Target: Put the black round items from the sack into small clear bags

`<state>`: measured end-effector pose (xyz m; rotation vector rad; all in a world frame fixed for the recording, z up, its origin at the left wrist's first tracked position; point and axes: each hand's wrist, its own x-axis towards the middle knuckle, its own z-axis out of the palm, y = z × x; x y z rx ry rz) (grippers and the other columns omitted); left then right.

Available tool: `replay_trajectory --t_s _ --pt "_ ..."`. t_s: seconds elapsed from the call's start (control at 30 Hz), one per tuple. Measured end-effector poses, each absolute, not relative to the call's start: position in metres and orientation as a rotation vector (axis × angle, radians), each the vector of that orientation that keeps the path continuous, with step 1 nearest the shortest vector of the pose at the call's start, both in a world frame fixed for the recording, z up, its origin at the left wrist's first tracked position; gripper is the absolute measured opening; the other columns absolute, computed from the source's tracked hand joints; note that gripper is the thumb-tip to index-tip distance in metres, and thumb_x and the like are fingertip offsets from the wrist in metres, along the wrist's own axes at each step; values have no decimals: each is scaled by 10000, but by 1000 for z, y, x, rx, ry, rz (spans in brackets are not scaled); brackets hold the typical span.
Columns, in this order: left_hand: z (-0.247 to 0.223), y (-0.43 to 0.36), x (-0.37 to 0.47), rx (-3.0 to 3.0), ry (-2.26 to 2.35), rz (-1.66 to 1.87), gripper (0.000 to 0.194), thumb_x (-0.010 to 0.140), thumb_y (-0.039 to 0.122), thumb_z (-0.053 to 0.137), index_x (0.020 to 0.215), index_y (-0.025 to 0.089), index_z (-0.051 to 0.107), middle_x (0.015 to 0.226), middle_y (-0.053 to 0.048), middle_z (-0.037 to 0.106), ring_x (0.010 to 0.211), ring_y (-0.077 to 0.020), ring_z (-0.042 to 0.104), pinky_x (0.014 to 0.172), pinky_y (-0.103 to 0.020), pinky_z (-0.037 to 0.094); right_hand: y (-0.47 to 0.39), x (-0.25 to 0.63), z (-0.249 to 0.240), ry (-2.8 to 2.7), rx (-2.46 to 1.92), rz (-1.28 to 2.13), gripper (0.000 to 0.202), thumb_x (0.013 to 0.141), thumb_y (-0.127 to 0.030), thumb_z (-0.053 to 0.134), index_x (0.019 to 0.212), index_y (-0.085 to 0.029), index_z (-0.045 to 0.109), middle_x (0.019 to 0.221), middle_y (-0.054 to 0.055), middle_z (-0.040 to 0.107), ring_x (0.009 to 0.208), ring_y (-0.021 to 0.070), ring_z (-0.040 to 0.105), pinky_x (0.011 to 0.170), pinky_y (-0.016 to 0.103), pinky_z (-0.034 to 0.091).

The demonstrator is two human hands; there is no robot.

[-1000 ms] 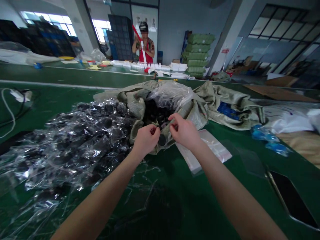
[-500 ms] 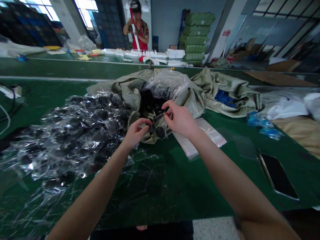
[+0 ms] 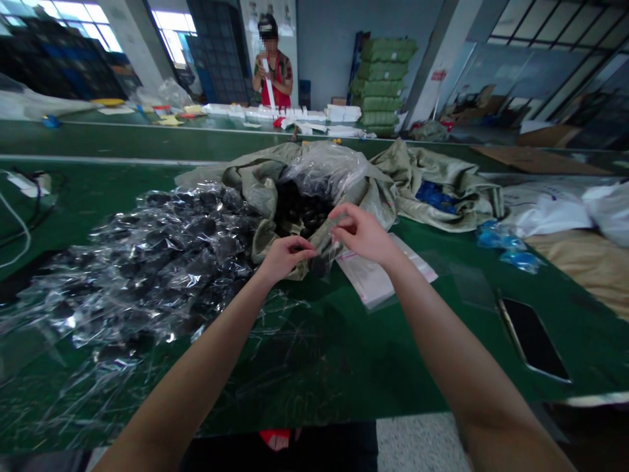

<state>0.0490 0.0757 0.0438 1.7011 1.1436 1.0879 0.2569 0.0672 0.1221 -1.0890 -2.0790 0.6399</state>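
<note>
My left hand (image 3: 289,257) and my right hand (image 3: 360,231) are both closed at the fingertips on a clear plastic bag (image 3: 326,252). A dark round piece (image 3: 318,265) hangs low in that bag, between the hands. Just behind is the mouth of a grey-green woven sack (image 3: 265,190), with several loose black round pieces (image 3: 299,211) inside. On the left spreads a heap of dark round pieces in clear bags (image 3: 181,255). Partly under my right forearm lies a stack of flat clear bags (image 3: 368,288).
A phone (image 3: 534,337) lies at the right. Farther back are another woven sack (image 3: 442,170) with blue contents and some blue wrapped items (image 3: 508,246). Across the table stands a person (image 3: 273,72) holding a white strip. A cable (image 3: 19,223) lies at far left.
My left hand has moved right and come to the bag's edge. The dark piece now hangs lower inside the bag. The person across has lowered the hands and the strip.
</note>
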Motion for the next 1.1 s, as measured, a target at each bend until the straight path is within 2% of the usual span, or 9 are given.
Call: replay_trajectory --t_s 0.17,0.27,0.33,0.47,0.6,0.77,0.87,0.97,1.1 --pt "37 79 57 1664 1081 993 184 643 310 748 731 155 704 730 -10 706 668 -124 615 662 -234 484 68 273 108 -2002 -1010 946 271 842 -255 549 1108 -222 512 686 -62 645 500 92 520 488 197 381" --pt "31 82 60 1553 951 922 215 623 325 778 693 148 677 661 5 656 491 -64 491 472 -187 371 70 283 106 -1941 -928 1084 279 821 -273 605 1087 -223 538 678 -55 637 516 96 533 452 186 363" --pt "28 82 63 1433 867 900 265 604 345 800 673 142 644 628 18 613 429 -34 408 407 -168 281 73 289 102 -1876 -878 1134 284 805 -289 647 1066 -218 559 663 -50 637 503 91 519 443 187 355" --pt "23 77 69 1179 858 967 368 581 401 833 666 149 579 506 76 459 382 -14 327 383 -151 245 77 299 75 -1576 -917 1196 307 795 -396 676 1022 -212 579 737 -20 679 509 85 522 467 204 391" --pt "14 72 73 1069 865 1047 409 616 450 828 686 153 556 458 113 340 363 -7 249 361 -142 212 67 291 31 -1170 -992 1214 339 833 -529 589 945 -209 600 890 23 695 688 119 615 565 231 463" --pt "3 71 76 1065 939 1097 401 614 413 843 727 146 565 478 114 348 364 -2 242 341 -137 177 51 271 -2 -1231 -983 1020 283 778 -475 679 844 -204 632 874 22 684 796 153 623 693 275 492" --pt "0 70 79 1088 958 1073 394 623 406 838 723 145 561 475 115 344 365 -1 246 340 -134 179 50 266 -8 -1292 -1013 922 230 780 -421 681 858 -206 652 891 29 690 823 169 632 728 298 496" --pt "-1 67 82 1090 957 1041 394 622 401 839 721 145 555 471 120 334 364 1 238 344 -131 185 53 265 -10 -1307 -1019 924 213 783 -387 672 888 -201 669 907 38 701 845 178 644 744 311 499" --pt "-3 64 83 1088 935 1039 391 622 395 839 721 143 558 475 119 337 366 3 234 341 -130 181 56 265 -16 -1282 -970 983 204 776 -398 672 837 -204 677 854 23 699 802 174 637 761 320 496"
